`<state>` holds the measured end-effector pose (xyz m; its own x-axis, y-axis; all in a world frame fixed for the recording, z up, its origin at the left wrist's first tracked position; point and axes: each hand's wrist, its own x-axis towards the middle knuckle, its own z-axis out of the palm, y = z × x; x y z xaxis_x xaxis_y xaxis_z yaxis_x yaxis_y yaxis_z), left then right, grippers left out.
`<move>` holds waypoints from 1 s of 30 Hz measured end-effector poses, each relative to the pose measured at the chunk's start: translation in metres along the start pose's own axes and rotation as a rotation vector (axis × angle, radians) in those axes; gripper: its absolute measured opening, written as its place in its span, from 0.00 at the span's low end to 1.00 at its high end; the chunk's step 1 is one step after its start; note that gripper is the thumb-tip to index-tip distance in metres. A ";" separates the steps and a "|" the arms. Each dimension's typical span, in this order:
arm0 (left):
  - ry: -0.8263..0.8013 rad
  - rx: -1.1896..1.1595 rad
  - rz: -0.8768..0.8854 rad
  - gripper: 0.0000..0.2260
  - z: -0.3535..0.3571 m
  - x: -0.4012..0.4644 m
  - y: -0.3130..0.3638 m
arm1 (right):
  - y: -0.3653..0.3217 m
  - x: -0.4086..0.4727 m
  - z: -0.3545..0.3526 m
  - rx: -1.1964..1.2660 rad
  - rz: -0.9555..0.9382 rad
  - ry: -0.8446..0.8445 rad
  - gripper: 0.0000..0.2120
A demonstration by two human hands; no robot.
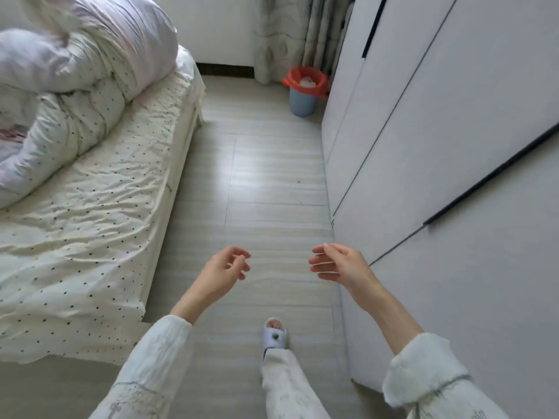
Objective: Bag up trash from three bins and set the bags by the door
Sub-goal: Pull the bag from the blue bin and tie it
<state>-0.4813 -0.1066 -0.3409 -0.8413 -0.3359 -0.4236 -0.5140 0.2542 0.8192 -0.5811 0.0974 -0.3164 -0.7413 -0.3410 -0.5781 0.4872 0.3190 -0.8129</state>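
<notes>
A small blue bin (pixel 301 101) stands on the floor at the far end of the aisle, against the wardrobe's corner and below the curtain. An orange-red bag (pixel 293 77) lines it and folds over its rim, with white paper trash (pixel 308 81) inside. My left hand (pixel 222 272) and my right hand (pixel 340 264) hang in front of me over the floor, well short of the bin. Both hold nothing, fingers loosely curled and apart.
A bed (pixel 90 207) with a dotted sheet and a bunched duvet (pixel 75 86) fills the left side. A white wardrobe (pixel 438 146) with dark handle strips runs along the right. A pale tiled floor (pixel 272 182) forms a narrow aisle between them. My slippered foot (pixel 274 334) is on it.
</notes>
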 end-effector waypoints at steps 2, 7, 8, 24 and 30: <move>0.025 -0.030 0.013 0.11 -0.019 0.044 0.033 | -0.046 0.042 -0.006 0.009 -0.029 0.006 0.12; 0.079 -0.088 0.028 0.09 -0.069 0.138 0.096 | -0.147 0.136 -0.009 -0.013 -0.075 -0.011 0.12; 0.090 -0.097 0.025 0.09 -0.079 0.157 0.104 | -0.164 0.156 -0.008 -0.017 -0.082 -0.020 0.12; 0.059 -0.084 0.026 0.08 -0.239 0.574 0.239 | -0.434 0.512 0.028 0.033 -0.138 0.057 0.13; -0.047 -0.054 0.019 0.10 -0.260 0.701 0.295 | -0.496 0.614 0.017 0.104 -0.096 0.098 0.13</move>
<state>-1.1791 -0.5032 -0.2951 -0.8586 -0.2879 -0.4242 -0.4889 0.2108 0.8465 -1.2701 -0.2854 -0.2691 -0.8258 -0.2762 -0.4917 0.4530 0.1944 -0.8701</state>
